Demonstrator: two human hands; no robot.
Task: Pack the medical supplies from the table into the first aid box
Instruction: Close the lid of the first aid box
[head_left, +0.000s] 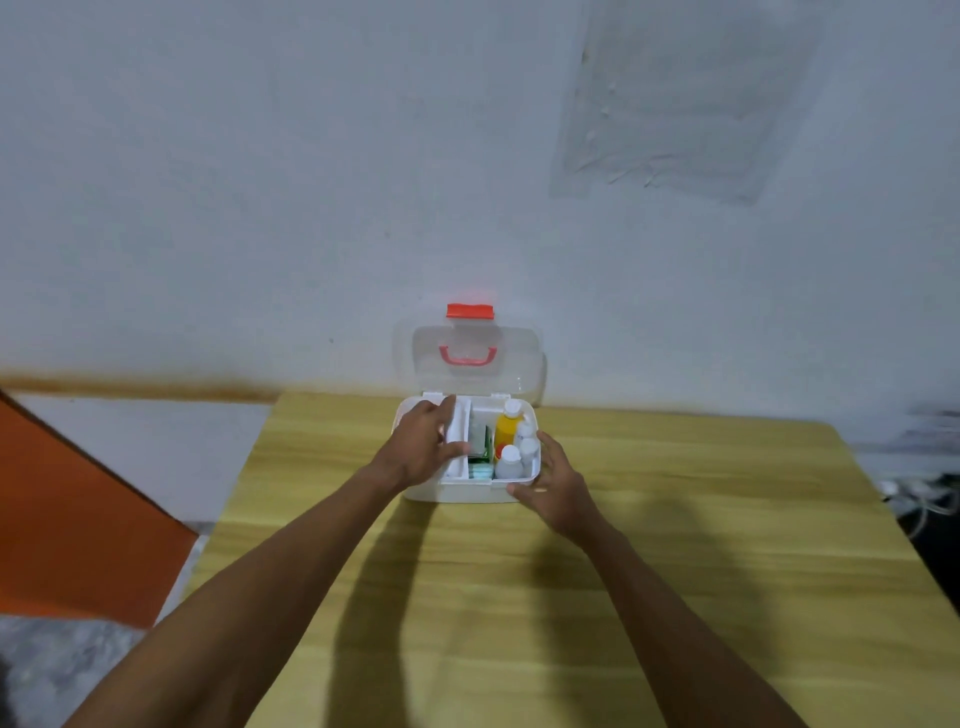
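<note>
At the far edge of the table (675, 545), the first aid box (457, 491) stands with its lid (472, 358) up. My right hand (558, 480), fingers spread, steadies its near right corner, gripping nothing. My left hand (423, 441) lies over the left tray (457, 441); whether it holds anything I cannot tell. Bottles (511, 447) fill the right side. Packets between are blurred.
</note>
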